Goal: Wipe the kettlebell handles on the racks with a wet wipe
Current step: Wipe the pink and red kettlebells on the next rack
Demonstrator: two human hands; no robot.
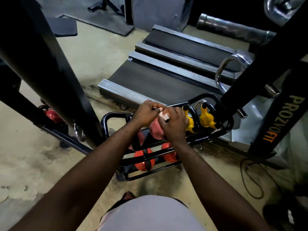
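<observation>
A small white wet wipe (164, 116) is pinched between the curled fingers of the left hand (146, 112) and the right hand (173, 125), above the pink kettlebell (155, 130) on the black rack (204, 95), beside the yellow kettlebells (205, 120).

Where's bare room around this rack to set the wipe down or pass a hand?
Free: floor left of the rack, bordered by the black frame base; also floor in front of it. Crowded: yellow kettlebells tight beside the right upright; pink kettlebells under the left hand and right hand.
</observation>
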